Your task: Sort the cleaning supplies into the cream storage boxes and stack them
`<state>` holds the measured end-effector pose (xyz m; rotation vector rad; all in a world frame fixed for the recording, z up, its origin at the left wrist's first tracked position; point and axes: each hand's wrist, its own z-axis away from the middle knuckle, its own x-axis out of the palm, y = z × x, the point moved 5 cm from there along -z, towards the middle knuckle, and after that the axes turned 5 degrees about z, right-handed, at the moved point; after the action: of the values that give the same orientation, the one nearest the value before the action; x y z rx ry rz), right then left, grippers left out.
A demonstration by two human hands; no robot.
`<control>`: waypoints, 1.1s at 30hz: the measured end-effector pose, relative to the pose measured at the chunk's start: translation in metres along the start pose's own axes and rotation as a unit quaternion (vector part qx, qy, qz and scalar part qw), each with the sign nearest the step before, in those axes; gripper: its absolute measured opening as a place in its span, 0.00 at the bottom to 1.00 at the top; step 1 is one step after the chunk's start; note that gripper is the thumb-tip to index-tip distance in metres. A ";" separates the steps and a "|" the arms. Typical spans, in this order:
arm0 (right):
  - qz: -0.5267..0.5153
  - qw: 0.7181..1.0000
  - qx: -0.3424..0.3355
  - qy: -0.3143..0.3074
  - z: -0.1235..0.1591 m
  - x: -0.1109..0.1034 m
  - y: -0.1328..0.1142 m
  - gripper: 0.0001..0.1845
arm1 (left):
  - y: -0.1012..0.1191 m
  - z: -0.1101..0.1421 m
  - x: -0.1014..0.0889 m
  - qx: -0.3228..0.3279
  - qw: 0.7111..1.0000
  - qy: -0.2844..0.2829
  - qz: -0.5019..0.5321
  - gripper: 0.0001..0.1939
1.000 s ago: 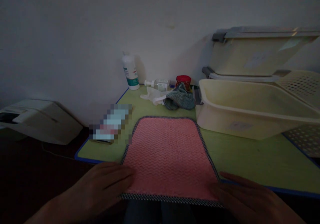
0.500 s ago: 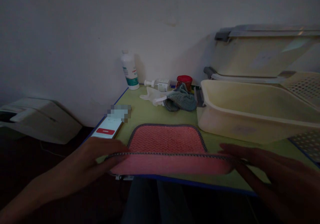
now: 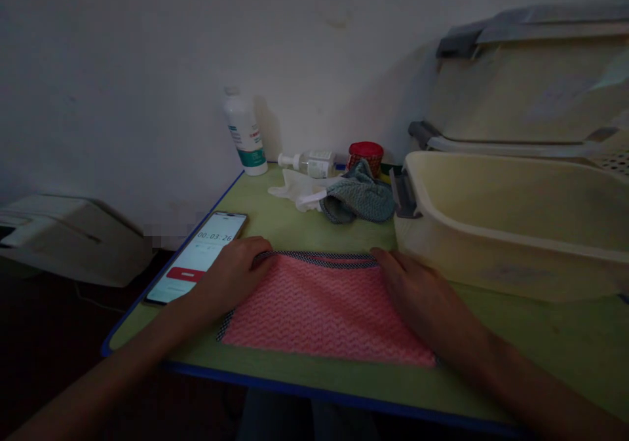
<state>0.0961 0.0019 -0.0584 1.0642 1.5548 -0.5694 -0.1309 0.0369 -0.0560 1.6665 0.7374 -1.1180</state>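
Observation:
A pink textured cleaning cloth [image 3: 324, 316] with a black-and-white checked border lies folded in half on the green table [image 3: 216, 362], its fold toward me. The two bordered edges meet at the far side, slightly apart in the middle. My left hand [image 3: 240, 267] is closed on the far left corner, fingers bent over the edge. At the far right corner my right hand [image 3: 417, 297] is closed on the cloth, with its fingertips at the border. The undersides of both hands and some fingers are hidden.
A phone [image 3: 196, 257] showing a timer lies left of my hand. Behind stand a white bottle [image 3: 246, 136], a clear pump bottle [image 3: 317, 164], a white glove [image 3: 299, 192], a grey-green cloth [image 3: 361, 195] and a red-lidded jar [image 3: 365, 156]. Cream bins [image 3: 491, 257] occupy the right.
Both hands have moved away from me, carrying the cloth's near edge over onto its far edge. The cloth now lies doubled, and the view has shifted slightly.

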 end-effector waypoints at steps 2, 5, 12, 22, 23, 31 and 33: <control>0.000 1.000 -0.010 0.024 0.000 0.002 0.001 0.25 | -0.001 -0.001 0.000 -0.007 1.000 0.025 -0.012 0.14; 0.001 0.999 -0.012 0.038 -0.001 0.006 0.003 0.28 | -0.004 -0.001 0.003 -0.023 0.999 0.032 -0.029 0.13; 0.029 0.999 0.003 0.038 -0.004 0.007 0.005 0.28 | -0.011 -0.001 0.009 -0.036 0.998 0.034 -0.035 0.09; 0.103 0.991 0.048 -0.067 -0.013 0.008 0.003 0.22 | -0.011 0.003 0.019 0.006 0.997 0.056 -0.050 0.13; 0.118 0.989 0.051 -0.072 -0.012 0.008 0.002 0.22 | -0.009 0.003 0.021 0.014 0.996 0.052 -0.072 0.14; 0.144 0.988 -0.007 0.046 -0.011 -0.004 -0.009 0.20 | 0.013 0.009 0.020 0.112 0.962 0.100 -0.229 0.17; 0.142 0.984 -0.043 0.095 -0.007 -0.007 -0.012 0.18 | 0.016 0.010 0.020 0.134 0.954 0.111 -0.245 0.16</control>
<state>0.0822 0.0002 -0.0519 1.2764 1.5394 -0.2088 -0.1132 0.0210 -0.0693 1.9156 1.2384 -1.4372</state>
